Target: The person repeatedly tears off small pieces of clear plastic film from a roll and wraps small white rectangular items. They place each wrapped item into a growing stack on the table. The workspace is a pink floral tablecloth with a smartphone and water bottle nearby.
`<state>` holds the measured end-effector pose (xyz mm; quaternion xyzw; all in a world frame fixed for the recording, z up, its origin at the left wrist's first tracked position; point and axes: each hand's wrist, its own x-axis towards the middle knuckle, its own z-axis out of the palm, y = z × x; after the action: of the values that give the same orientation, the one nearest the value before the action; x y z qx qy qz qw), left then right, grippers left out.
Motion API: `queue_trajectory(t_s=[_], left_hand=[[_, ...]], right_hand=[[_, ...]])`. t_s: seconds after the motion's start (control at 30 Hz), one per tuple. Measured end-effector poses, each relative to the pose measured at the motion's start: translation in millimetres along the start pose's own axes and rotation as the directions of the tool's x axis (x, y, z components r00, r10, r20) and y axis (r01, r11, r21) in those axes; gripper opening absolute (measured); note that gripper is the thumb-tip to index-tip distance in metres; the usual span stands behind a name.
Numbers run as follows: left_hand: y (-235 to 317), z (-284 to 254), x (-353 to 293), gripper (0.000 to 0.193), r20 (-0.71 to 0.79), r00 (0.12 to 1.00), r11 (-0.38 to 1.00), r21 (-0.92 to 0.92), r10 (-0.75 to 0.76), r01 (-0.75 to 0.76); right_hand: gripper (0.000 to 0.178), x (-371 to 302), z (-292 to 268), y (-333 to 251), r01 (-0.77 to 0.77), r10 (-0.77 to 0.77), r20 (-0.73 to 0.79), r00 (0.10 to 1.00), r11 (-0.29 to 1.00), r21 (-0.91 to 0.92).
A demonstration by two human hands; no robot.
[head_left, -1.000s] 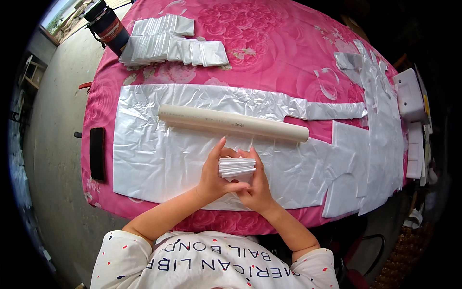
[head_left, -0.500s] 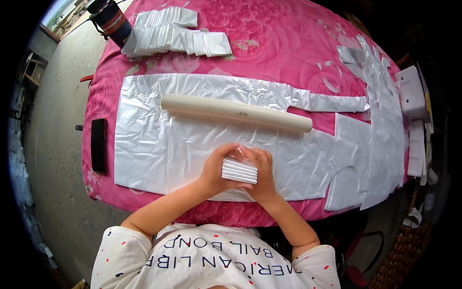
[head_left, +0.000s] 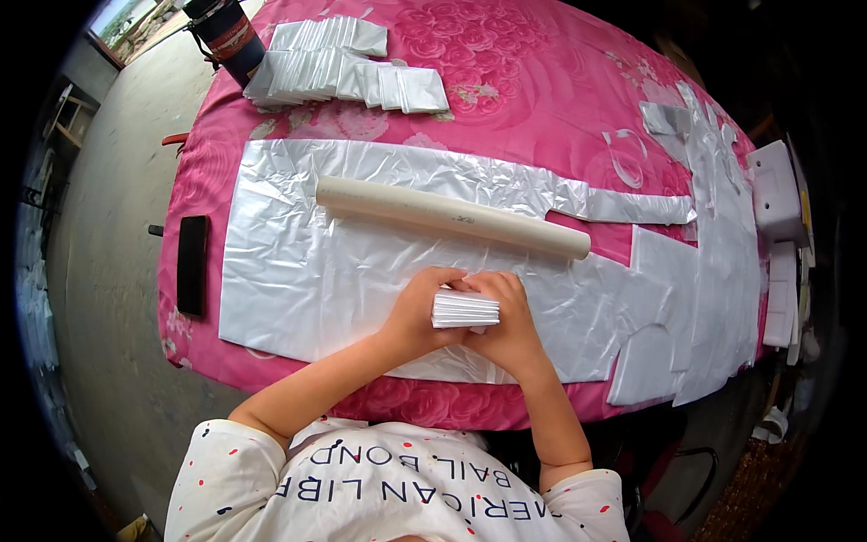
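Observation:
Between my two hands is a small stack of folded white plastic bags [head_left: 465, 308], its layered edges facing me. My left hand [head_left: 418, 310] is wrapped round the left side of it, and my right hand [head_left: 511, 316] closes on the right side. The fingertips of both hands come together at the far side of the stack; some fingers are hidden beneath it. Below my hands, flat white plastic bags [head_left: 280, 280] lie spread across the table. A cream-coloured plastic pipe [head_left: 442, 215] rests on them, just beyond my hands.
Overlapping rows of folded white packets [head_left: 316, 74] lie at the far left, beside a dark flask [head_left: 228, 38]. A black phone [head_left: 191, 266] is near the left edge of the pink flowered tablecloth [head_left: 506, 81]. More white bags [head_left: 722, 280] cover the right end, near white boxes [head_left: 775, 194].
Both hands have shifted slightly right with the stack. The stack is tilted differently, and its edges now fan out toward the right. The whole view has moved a little.

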<state>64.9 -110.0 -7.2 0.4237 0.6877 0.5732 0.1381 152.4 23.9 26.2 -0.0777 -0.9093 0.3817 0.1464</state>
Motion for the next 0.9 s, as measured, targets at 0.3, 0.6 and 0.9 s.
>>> queue_trajectory(t_s=[0.3, 0.6, 0.9], left_hand=[[6.0, -9.5, 0.9, 0.049, 0.036, 0.997, 0.998, -0.024, 0.067, -0.066], [23.5, -84.5, 59.8, 0.026, 0.003, 0.973, 0.939, -0.262, -0.232, 0.225], [-36.4, -182.7, 246.1, 0.024, -0.317, 0.921, 0.928, 0.219, -0.225, 0.302]], right_hand=[[0.026, -8.6, -13.8, 5.5, -0.095, 0.087, 0.045, 0.995, 0.97, 0.224], [0.021, 79.8, -5.5, -5.5, -0.412, 0.216, 0.361, 0.907, 0.626, 0.662], [0.101, 281.0, -1.7, 7.5, 0.128, -0.135, -0.095, 0.986, 0.989, -0.078]])
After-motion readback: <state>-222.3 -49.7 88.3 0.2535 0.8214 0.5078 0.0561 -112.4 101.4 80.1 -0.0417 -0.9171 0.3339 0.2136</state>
